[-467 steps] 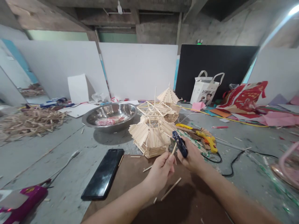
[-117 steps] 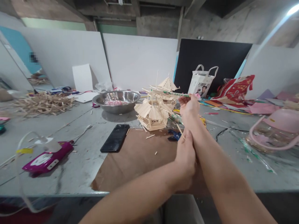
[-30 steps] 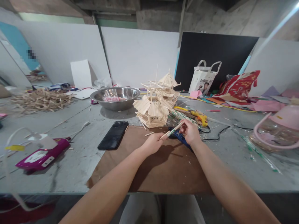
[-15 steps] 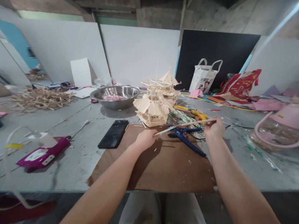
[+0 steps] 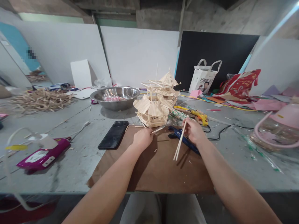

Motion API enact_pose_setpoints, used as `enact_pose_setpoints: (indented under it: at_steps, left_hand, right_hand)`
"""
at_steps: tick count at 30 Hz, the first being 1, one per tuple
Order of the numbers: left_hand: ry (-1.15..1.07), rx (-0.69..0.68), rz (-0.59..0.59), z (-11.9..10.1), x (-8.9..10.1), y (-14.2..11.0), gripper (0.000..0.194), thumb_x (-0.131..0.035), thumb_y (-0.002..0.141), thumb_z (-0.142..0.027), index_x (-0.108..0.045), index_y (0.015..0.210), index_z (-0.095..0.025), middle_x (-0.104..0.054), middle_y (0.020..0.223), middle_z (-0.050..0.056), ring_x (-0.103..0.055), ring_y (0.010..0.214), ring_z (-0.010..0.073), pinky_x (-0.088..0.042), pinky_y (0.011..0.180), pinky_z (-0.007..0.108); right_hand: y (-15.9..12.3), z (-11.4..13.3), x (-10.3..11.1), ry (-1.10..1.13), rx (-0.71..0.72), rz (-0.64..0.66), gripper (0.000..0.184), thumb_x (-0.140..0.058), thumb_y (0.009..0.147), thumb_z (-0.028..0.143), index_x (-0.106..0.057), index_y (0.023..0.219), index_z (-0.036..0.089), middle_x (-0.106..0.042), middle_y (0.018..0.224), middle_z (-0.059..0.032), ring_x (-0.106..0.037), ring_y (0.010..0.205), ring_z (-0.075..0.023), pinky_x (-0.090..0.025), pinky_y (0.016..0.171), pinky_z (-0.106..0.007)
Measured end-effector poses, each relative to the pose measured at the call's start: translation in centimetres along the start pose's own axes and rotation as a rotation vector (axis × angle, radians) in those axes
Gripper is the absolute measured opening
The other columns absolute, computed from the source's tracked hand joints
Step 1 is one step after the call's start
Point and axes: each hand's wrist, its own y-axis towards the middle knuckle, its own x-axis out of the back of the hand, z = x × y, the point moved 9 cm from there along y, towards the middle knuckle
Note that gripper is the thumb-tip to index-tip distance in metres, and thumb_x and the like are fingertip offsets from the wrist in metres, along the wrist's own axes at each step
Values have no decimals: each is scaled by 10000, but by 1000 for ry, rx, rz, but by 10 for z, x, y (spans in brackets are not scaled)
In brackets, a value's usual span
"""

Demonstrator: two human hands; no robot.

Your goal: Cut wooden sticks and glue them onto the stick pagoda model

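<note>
A pair of pale wooden chopsticks (image 5: pixel 179 143) hangs down and slightly apart from my right hand (image 5: pixel 194 130), whose fingers pinch their upper ends. Beneath that hand lies a blue hand cutter (image 5: pixel 181 135), partly covered by it. My left hand (image 5: pixel 143 138) is closed on a thin whitish wrapper (image 5: pixel 158 130) that sticks out to the right of the fingers. Just behind the left hand stands a wooden-stick model building (image 5: pixel 153 109) with a slatted roof. Both hands are over a brown sheet (image 5: pixel 158 171).
A black phone (image 5: pixel 113 135) lies left of my left hand. Behind it stands a steel bowl (image 5: pixel 112 104). A yellow glue gun (image 5: pixel 199 116) and wrapped chopsticks (image 5: pixel 178 115) lie past my right hand. Farther out are a purple power strip (image 5: pixel 43 154) and a pink-lidded jug (image 5: pixel 275 127).
My right hand has moved left and turned, drawing the chopsticks out of the wrapper so they now point downward. My left hand has shifted slightly left with the wrapper.
</note>
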Motion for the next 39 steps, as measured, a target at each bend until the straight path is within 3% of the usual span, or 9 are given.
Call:
enact_pose_setpoints:
  at_steps: [3,6,12,17,21,25,28,32,39]
  left_hand:
    - [14,2,-68,0,6,-1,296,-324,747,-351,-558,905,-261,-597,876,61,-555,786,230,-412,605,314]
    - [0,6,-119,0,11,-2,325,-348,733,-390,-527,978,-273,-591,882,62,-553,794,225,-403,605,298]
    - [-241,128,-170,16,15,3,352,-353,715,-466,-607,793,-236,-613,700,48,-550,691,194,-360,555,253]
    - [-803,224,-369,39,21,11,341,-457,655,-474,-582,646,-156,-477,465,-10,-436,456,97,-301,450,198]
    - [-1356,270,-282,38,8,20,310,-529,609,-461,-498,626,-153,-230,343,-97,-204,293,27,-158,332,171]
    - [-1679,367,-149,28,-2,28,279,-562,597,-422,-456,638,-166,-197,316,-121,-148,247,20,-92,298,173]
    - [-1778,450,-128,23,-6,33,250,-553,616,-392,-441,614,-169,-247,298,-115,-163,229,23,-93,289,174]
    - [-1862,460,-162,17,-10,37,243,-563,616,-351,-404,574,-173,-304,309,-110,-183,227,19,-103,288,176]
    - [-1831,457,-186,14,-11,38,246,-586,594,-320,-389,583,-174,-348,365,-109,-204,254,6,-118,310,168]
  right_hand:
    - [-13,-30,-28,-95,-163,182,167,-456,730,258,-526,621,154,-529,498,20,-483,409,-84,-421,397,-219]
    - [-21,-44,-36,-131,-245,257,184,-443,739,250,-539,618,150,-578,570,-8,-545,522,-112,-455,508,-261]
    - [-11,-33,-19,-242,-147,93,183,-455,732,263,-542,604,164,-609,682,-14,-552,655,-108,-433,545,-225]
    - [0,-29,-6,-275,-69,24,173,-474,705,290,-538,592,175,-589,679,-6,-533,659,-113,-433,535,-231]
    - [2,-30,-8,-290,-35,71,200,-499,679,330,-541,573,165,-562,637,-9,-515,603,-114,-444,520,-250]
    - [1,-29,-9,-307,-25,80,221,-500,678,350,-547,578,159,-550,587,-8,-510,569,-111,-433,487,-231]
    - [0,-28,-11,-321,-31,81,230,-487,690,349,-547,573,161,-549,555,-3,-505,528,-103,-415,456,-215]
    - [-3,-27,-15,-324,-31,98,230,-478,702,324,-549,554,163,-549,543,-3,-500,506,-102,-409,441,-215]
    - [-7,-27,-17,-310,-47,103,216,-501,691,325,-547,547,172,-555,543,2,-497,498,-98,-407,438,-215]
